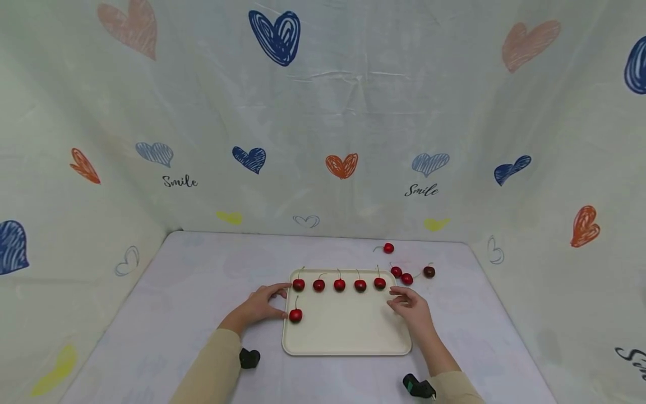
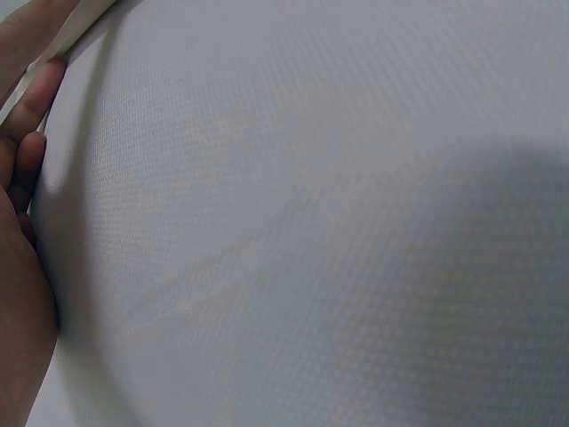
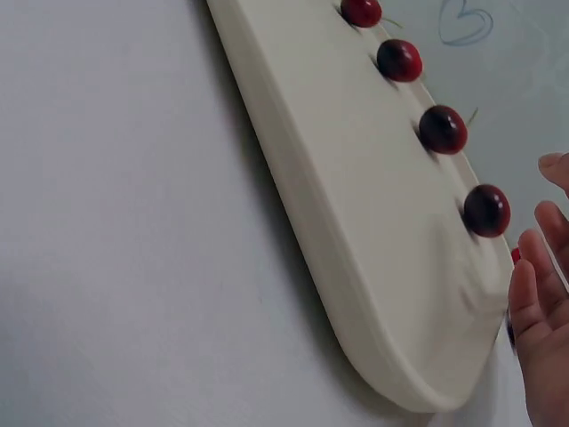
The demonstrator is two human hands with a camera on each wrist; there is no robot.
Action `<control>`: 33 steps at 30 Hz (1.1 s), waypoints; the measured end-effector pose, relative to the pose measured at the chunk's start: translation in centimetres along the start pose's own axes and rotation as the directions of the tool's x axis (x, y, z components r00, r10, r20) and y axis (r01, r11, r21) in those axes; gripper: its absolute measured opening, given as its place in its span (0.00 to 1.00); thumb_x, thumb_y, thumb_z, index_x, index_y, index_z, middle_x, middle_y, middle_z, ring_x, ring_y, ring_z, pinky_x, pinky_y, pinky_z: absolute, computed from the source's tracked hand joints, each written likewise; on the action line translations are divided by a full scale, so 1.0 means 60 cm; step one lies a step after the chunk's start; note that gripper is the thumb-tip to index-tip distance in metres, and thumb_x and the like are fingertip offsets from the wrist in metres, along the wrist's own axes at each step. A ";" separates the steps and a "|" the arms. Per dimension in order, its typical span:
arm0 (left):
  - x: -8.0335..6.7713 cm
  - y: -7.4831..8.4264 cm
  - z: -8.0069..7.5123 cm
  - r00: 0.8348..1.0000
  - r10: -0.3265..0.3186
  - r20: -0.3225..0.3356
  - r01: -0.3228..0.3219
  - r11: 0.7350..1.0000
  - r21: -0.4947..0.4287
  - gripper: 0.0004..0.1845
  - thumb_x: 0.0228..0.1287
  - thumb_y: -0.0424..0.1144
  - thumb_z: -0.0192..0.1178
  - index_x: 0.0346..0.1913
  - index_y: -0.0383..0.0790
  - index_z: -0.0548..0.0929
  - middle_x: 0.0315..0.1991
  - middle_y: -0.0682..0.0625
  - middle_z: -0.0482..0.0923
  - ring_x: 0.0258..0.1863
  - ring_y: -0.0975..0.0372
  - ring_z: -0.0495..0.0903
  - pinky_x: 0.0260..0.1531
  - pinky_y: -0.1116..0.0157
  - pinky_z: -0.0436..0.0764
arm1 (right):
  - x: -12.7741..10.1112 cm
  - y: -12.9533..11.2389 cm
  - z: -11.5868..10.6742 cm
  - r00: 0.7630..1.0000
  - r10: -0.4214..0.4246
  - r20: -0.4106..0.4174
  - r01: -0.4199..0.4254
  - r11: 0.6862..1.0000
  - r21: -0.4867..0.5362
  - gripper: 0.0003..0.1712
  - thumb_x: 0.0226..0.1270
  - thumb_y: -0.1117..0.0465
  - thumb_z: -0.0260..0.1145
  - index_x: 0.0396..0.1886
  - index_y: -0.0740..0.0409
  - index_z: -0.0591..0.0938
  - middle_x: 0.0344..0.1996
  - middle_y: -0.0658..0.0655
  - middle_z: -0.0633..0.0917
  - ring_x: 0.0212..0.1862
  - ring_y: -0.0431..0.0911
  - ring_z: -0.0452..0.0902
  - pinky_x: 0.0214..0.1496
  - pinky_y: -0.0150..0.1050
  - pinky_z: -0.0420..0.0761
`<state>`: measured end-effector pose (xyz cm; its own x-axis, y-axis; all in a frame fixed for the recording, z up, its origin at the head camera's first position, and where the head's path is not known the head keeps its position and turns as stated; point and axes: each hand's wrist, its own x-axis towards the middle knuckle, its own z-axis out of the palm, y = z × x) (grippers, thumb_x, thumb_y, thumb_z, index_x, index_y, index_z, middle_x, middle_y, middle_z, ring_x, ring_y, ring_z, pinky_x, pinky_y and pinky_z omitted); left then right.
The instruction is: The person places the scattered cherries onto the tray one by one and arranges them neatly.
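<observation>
A backdrop cloth (image 1: 323, 112) printed with hearts is hung behind and to both sides of a pale counter (image 1: 181, 292). A cream tray (image 1: 348, 331) is laid at the counter's middle. Five cherries (image 1: 339, 285) are lined along the tray's far edge, and a sixth cherry (image 1: 295, 315) is set below the leftmost one, near the left rim. Four loose cherries (image 1: 406, 278) are scattered on the counter beyond the tray's far right corner. The left hand (image 1: 259, 306) is rested at the tray's left rim, its fingers loosely extended beside the sixth cherry, nothing gripped. The right hand (image 1: 411, 306) is held over the tray's right edge, its fingers (image 3: 533, 302) loosely curled, nothing held.
</observation>
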<state>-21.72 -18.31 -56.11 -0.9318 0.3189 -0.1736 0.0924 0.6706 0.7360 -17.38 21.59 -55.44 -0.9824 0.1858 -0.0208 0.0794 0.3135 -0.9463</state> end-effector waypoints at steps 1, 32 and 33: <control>0.000 0.000 0.000 1.000 0.003 0.001 -0.003 1.000 0.001 0.40 0.45 0.44 0.78 0.65 0.50 0.75 0.44 0.65 0.74 0.51 0.60 0.68 0.57 0.46 0.64 | 0.004 0.003 -0.005 1.000 0.011 -0.018 -0.011 1.000 -0.008 0.20 0.58 0.69 0.71 0.52 0.63 0.82 0.46 0.61 0.83 0.39 0.42 0.77 0.38 0.30 0.78; -0.001 0.005 0.001 1.000 -0.021 0.002 0.021 1.000 0.008 0.40 0.46 0.44 0.78 0.66 0.51 0.74 0.43 0.64 0.74 0.54 0.58 0.68 0.60 0.44 0.63 | 0.091 0.025 -0.050 0.991 0.049 -0.128 -0.073 0.978 -0.193 0.22 0.60 0.67 0.70 0.54 0.65 0.79 0.47 0.63 0.74 0.39 0.51 0.72 0.30 0.30 0.74; -0.001 0.005 0.001 1.000 -0.022 0.001 0.022 1.000 0.010 0.40 0.46 0.44 0.78 0.66 0.51 0.74 0.43 0.64 0.74 0.55 0.58 0.68 0.60 0.44 0.63 | 0.091 0.025 -0.050 0.991 0.047 -0.124 -0.070 0.979 -0.193 0.21 0.60 0.67 0.70 0.54 0.65 0.79 0.48 0.63 0.74 0.39 0.51 0.72 0.30 0.30 0.74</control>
<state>-21.62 -18.09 -55.92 -0.9333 0.3045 -0.1902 0.0753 0.6840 0.7255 -22.13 25.87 -56.00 -0.9491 0.3140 -0.0248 0.1791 0.4731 -0.8626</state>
